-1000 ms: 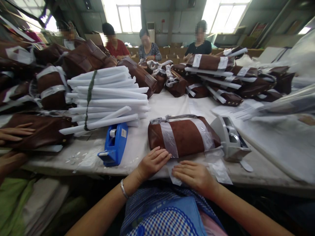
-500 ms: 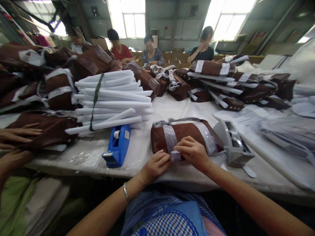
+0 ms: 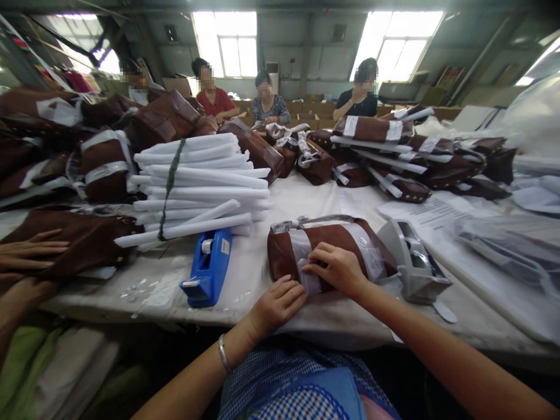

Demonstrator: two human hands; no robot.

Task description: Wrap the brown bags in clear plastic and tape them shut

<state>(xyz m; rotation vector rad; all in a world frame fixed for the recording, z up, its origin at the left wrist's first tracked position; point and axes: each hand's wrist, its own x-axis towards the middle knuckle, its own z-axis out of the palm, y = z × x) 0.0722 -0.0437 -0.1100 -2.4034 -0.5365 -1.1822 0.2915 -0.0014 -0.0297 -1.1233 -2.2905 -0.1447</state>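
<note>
At left, blue tape dispenser [image 3: 214,265]; then left hand [image 3: 277,306], fingers close together, at near edge of brown bag [image 3: 335,233] lying on table [image 3: 249,256]; right hand [image 3: 339,269], fingers curled at pale band [image 3: 301,242], cannot tell whether pinching; beyond, grey dispenser [image 3: 413,280].

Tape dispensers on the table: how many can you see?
2: the blue dispenser, in front of the bundle of white rolls, and the grey dispenser, at the right end of the nearest brown bag. Others may be hidden.
</note>
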